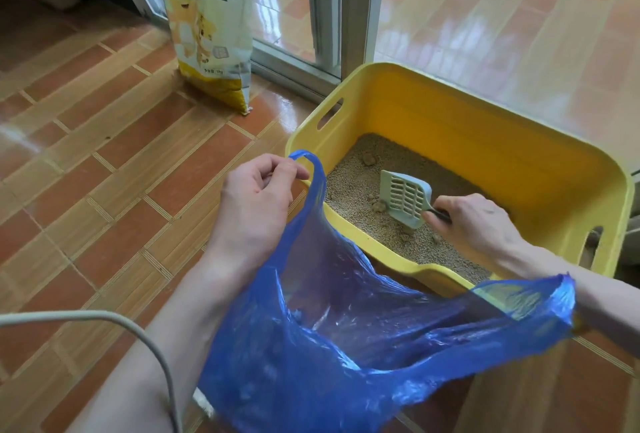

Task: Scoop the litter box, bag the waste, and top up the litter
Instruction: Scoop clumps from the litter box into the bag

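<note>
A yellow litter box [485,141] holds beige litter [349,183] with several brownish clumps. My right hand [474,224] grips the dark handle of a pale green slotted scoop [405,198], whose head stands on edge in the litter beside a clump [379,205]. My left hand [258,190] pinches one handle loop of a blue plastic bag [346,339], holding it up at the box's near left corner. The bag's other handle loop hangs over my right forearm, so its mouth gapes wide. A few small bits lie inside the bag.
A yellow-and-white litter sack [211,27] stands upright on the tiled floor [104,162], left of the box, by a sliding glass door frame [332,10]. A grey cable [138,332] curves across my knee at lower left.
</note>
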